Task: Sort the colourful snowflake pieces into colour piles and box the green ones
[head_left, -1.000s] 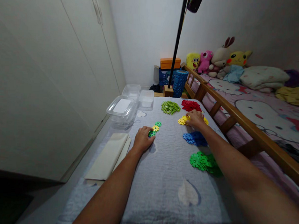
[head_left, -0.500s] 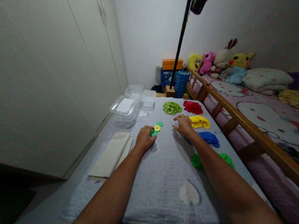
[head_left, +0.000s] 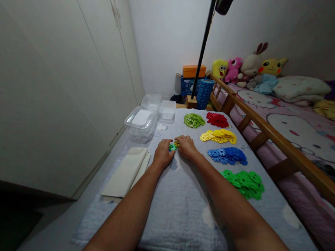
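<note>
At the middle of the cloth-covered table, my left hand (head_left: 163,153) has its thumb and fingers closed around a small green snowflake disc (head_left: 172,147), which shows a bluish patch. My right hand (head_left: 185,146) meets it from the other side, fingertips pinching at a yellow snowflake disc (head_left: 177,144) beside the green one. Another green disc at the far end is mostly covered by the right fingers. To the right lie piles of yellow discs (head_left: 219,136), blue discs (head_left: 227,155) and green discs (head_left: 245,183).
Farther back are a light-green pile (head_left: 194,120) and a red pile (head_left: 217,120). Clear plastic containers (head_left: 141,125) stand at the back left, with a folded beige cloth (head_left: 125,171) nearer. A wooden bed rail (head_left: 263,136) runs along the right; a black pole (head_left: 203,45) rises behind the table.
My right hand has moved left from beside the yellow pile to the discs at my left hand, uncovering the yellow, blue and green piles. The left hand stays nearly in place.
</note>
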The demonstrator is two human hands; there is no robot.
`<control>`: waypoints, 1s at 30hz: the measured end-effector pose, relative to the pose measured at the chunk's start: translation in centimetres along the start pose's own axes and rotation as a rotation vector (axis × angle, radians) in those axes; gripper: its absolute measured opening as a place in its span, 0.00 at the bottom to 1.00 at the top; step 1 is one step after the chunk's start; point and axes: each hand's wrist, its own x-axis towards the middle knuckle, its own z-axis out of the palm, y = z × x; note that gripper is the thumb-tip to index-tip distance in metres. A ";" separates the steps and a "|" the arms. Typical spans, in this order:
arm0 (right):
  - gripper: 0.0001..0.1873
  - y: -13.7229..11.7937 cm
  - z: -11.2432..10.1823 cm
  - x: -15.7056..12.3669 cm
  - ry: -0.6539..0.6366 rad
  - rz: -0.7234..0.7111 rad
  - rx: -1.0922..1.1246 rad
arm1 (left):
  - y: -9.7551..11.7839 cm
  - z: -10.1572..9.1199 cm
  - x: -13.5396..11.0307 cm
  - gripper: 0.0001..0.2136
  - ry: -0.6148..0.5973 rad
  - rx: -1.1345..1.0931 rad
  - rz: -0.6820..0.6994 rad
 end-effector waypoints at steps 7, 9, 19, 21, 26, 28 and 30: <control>0.25 1.7 -1.2 -0.1 0.030 0.002 -0.040 | 0.0 0.0 0.0 0.20 -0.011 0.009 -0.007; 0.23 3.1 -2.1 -0.1 0.051 0.025 -0.068 | 0.0 0.0 0.0 0.19 -0.014 0.019 -0.007; 0.20 11.6 -6.3 -0.2 0.059 0.314 -0.247 | 0.7 -0.6 -0.1 0.16 -0.024 0.114 -0.045; 0.20 12.2 -6.5 -0.2 0.049 0.321 -0.268 | 0.8 -0.7 -0.1 0.15 -0.029 0.125 -0.058; 0.21 12.8 -6.6 -0.4 0.009 0.357 -0.299 | 1.0 -0.9 0.0 0.14 -0.030 0.131 -0.074; 0.22 12.6 -6.5 -0.5 0.035 0.373 -0.289 | 1.1 -0.9 0.0 0.14 -0.026 0.146 -0.102; 0.22 11.6 -6.1 -0.7 0.084 0.382 -0.271 | 1.1 -0.9 0.0 0.14 -0.003 0.166 -0.139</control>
